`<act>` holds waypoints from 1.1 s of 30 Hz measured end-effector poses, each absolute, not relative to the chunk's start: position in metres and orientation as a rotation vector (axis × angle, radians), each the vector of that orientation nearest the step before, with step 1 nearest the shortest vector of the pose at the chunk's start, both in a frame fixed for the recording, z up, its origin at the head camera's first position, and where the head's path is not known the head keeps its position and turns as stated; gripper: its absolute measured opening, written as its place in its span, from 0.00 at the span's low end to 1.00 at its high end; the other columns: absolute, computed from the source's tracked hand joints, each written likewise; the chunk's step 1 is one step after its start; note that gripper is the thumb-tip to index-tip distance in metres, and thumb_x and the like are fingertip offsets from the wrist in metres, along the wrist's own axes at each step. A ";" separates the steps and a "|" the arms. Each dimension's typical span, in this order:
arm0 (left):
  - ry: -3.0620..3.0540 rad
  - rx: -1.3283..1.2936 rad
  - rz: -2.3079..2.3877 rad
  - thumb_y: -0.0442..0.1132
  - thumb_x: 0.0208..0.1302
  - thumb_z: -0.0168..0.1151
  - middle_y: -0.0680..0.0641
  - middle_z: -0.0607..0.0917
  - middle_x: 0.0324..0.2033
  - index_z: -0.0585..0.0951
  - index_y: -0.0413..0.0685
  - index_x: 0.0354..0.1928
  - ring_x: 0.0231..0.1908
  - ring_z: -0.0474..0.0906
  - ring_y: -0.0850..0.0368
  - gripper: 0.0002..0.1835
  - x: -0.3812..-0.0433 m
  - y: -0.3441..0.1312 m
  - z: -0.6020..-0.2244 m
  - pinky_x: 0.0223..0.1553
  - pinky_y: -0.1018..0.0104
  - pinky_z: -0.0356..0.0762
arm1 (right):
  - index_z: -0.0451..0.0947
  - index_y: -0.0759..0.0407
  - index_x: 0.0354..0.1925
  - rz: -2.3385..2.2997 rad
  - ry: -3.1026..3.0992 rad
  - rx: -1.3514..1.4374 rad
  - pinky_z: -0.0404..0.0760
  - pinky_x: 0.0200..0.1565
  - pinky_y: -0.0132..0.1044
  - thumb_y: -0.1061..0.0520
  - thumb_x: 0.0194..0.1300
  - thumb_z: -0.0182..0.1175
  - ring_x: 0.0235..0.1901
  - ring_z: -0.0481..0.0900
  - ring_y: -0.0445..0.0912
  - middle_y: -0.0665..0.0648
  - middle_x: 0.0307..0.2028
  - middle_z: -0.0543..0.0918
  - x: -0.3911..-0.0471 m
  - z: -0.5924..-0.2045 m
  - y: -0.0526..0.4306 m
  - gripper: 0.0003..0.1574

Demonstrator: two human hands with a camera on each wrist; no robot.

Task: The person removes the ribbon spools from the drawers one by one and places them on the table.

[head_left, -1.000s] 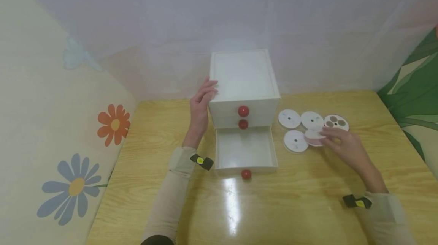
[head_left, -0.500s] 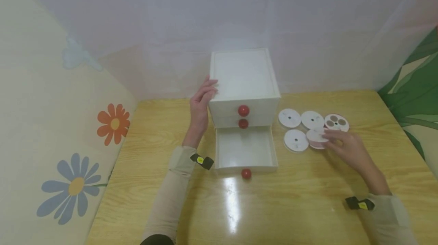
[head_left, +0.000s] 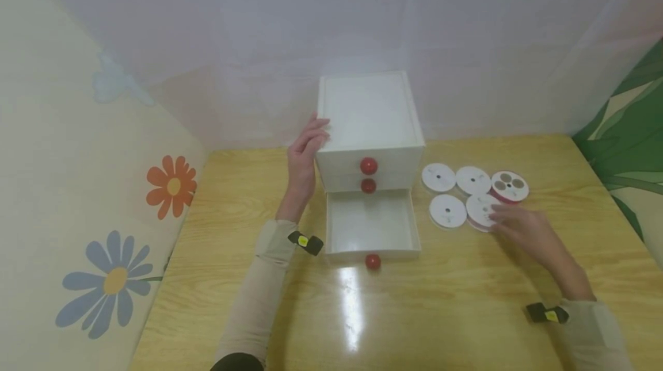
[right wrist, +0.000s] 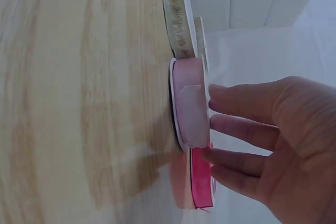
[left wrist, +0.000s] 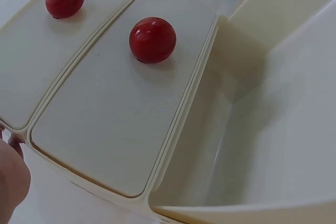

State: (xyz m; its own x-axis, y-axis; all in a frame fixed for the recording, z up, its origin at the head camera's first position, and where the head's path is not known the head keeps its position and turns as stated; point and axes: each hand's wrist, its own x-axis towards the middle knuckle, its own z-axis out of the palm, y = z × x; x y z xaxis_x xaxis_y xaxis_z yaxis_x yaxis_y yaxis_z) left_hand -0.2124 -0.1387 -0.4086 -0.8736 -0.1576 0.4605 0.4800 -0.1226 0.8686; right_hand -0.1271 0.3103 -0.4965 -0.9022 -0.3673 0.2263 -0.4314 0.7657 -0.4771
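Observation:
My left hand (head_left: pixel 304 155) rests against the left side of a white drawer cabinet (head_left: pixel 370 112), its fingertips over the top edge. The cabinet's bottom drawer (head_left: pixel 370 224) is pulled out with nothing in it; the two drawers above are closed, each with a red knob (left wrist: pixel 153 40). At the right, my right hand (head_left: pixel 528 233) touches the white top face of a pink ribbon spool (right wrist: pixel 190 103) with its fingertips, fingers fairly straight. That spool lies almost flat on the table, beside a cream ribbon spool (right wrist: pixel 180 22) and a red ribbon spool (right wrist: pixel 201 177).
More white-faced spools lie close together right of the cabinet, including a back left spool (head_left: pixel 438 178) and a front left spool (head_left: pixel 448 211). The wooden table (head_left: pixel 414 313) meets a draped white backdrop (head_left: pixel 259 72) behind and a flower-painted wall (head_left: pixel 52 187) at left.
The pink ribbon spool has gone from tilted in my right hand's fingers to nearly flat on the table. My right hand has lowered slightly; the left hand has stayed put.

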 end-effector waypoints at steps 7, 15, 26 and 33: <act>-1.735 -0.356 -2.049 0.33 0.68 0.59 0.51 0.86 0.56 0.87 0.61 0.33 0.74 0.64 0.57 0.13 -0.212 -0.139 -0.408 0.77 0.64 0.55 | 0.83 0.72 0.50 0.806 -2.896 0.633 0.77 0.53 0.72 0.62 0.63 0.70 0.48 0.83 0.71 0.72 0.47 0.86 -0.130 -0.492 0.308 0.18; -1.713 -0.365 -2.069 0.32 0.67 0.59 0.56 0.87 0.52 0.87 0.62 0.32 0.74 0.64 0.56 0.14 -0.213 -0.139 -0.408 0.77 0.65 0.54 | 0.81 0.72 0.52 0.866 -2.831 0.628 0.76 0.55 0.71 0.65 0.65 0.67 0.51 0.81 0.71 0.73 0.50 0.84 -0.126 -0.489 0.291 0.18; -1.730 -0.360 -2.061 0.34 0.67 0.59 0.57 0.87 0.52 0.87 0.62 0.33 0.75 0.64 0.56 0.13 -0.212 -0.139 -0.407 0.77 0.64 0.54 | 0.83 0.70 0.51 0.996 -2.712 0.678 0.79 0.53 0.67 0.66 0.62 0.69 0.49 0.82 0.68 0.71 0.47 0.86 -0.115 -0.464 0.239 0.18; -1.724 -0.365 -2.061 0.32 0.67 0.59 0.56 0.87 0.53 0.87 0.61 0.33 0.75 0.64 0.55 0.14 -0.212 -0.138 -0.407 0.77 0.64 0.55 | 0.85 0.66 0.49 0.971 -2.528 0.858 0.83 0.48 0.59 0.71 0.52 0.73 0.46 0.85 0.62 0.65 0.46 0.88 -0.104 -0.462 0.210 0.23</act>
